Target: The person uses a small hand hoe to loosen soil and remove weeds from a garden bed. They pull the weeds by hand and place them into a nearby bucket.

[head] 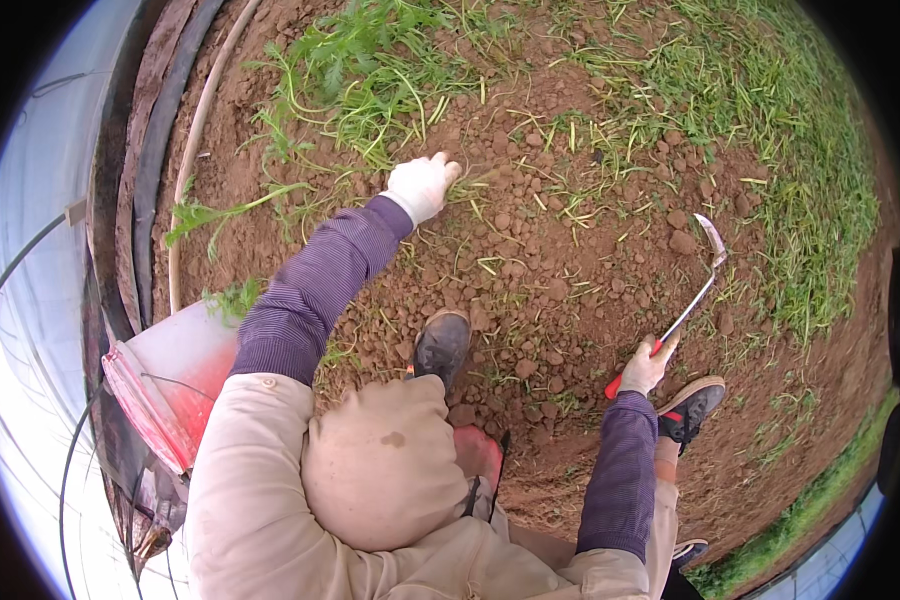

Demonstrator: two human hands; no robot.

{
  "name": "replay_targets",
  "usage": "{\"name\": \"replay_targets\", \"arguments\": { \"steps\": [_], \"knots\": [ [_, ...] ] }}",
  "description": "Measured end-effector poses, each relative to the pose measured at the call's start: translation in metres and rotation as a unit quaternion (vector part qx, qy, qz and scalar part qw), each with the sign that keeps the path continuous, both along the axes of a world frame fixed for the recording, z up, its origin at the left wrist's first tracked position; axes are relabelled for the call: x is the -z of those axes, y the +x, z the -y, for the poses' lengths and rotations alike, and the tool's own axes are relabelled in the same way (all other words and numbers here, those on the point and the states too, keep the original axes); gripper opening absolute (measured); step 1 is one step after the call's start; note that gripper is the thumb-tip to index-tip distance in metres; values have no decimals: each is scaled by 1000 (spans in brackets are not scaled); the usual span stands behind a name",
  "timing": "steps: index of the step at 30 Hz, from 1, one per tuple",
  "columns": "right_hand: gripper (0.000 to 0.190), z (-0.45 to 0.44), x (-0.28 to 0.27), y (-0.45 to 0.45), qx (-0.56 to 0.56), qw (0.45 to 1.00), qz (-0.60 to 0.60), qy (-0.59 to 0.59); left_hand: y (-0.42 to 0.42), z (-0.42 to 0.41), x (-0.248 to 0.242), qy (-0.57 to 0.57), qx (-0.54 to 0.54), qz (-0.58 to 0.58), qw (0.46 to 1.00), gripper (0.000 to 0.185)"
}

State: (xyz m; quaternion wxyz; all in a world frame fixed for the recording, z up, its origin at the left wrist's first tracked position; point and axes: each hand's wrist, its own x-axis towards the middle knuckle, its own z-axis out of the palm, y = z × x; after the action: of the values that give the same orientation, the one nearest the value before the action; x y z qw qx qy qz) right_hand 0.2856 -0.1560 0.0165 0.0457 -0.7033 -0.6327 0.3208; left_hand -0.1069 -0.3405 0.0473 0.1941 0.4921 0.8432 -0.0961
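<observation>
In a pale work glove, my right hand [643, 369] grips the red handle of a long-necked hand sickle [699, 287]. Its curved, soil-marked blade points up and away, just above the ground at the right. My left hand [422, 185], gloved in white, reaches out low over the crumbly brown soil [525, 300]. Thin stems lie by its fingertips, and whether the fingers pinch any of them is unclear. Just beyond that hand grows a clump of leafy green plants [352, 82] with feathery leaves. Cut stems and wilted pieces are scattered across the soil between my hands.
A red-and-white plastic bucket [176, 375] lies tilted by my left arm, greenery at its mouth. Boards and a pale pole [208, 105] edge the bed beside plastic sheeting [30, 247]. Cut greens [810, 187] cover the ground at right. A dark shoe [441, 349] stands between my arms.
</observation>
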Motion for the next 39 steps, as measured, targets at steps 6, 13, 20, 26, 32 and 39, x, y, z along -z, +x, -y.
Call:
{"name": "replay_targets", "arguments": {
  "steps": [6,13,20,26,32,39],
  "knots": [
    [60,-3,21,22,-28,997,9,69,-28,-25,23,82,-147,132,977,55],
    [61,-2,-3,5,4,1000,-9,0,-20,-33,-21,55,15,121,991,59],
    [61,0,12,9,-40,997,-32,57,-37,-17,-5,129,-176,218,951,36],
    [61,-1,10,10,-13,1000,11,26,18,19,-6,-70,2,55,996,42],
    [60,-1,13,15,-15,998,-9,60,18,4,-14,166,-201,202,944,43],
    [63,-3,8,11,8,1000,-3,-5,35,-28,18,187,-321,247,895,53]
  ]
}}
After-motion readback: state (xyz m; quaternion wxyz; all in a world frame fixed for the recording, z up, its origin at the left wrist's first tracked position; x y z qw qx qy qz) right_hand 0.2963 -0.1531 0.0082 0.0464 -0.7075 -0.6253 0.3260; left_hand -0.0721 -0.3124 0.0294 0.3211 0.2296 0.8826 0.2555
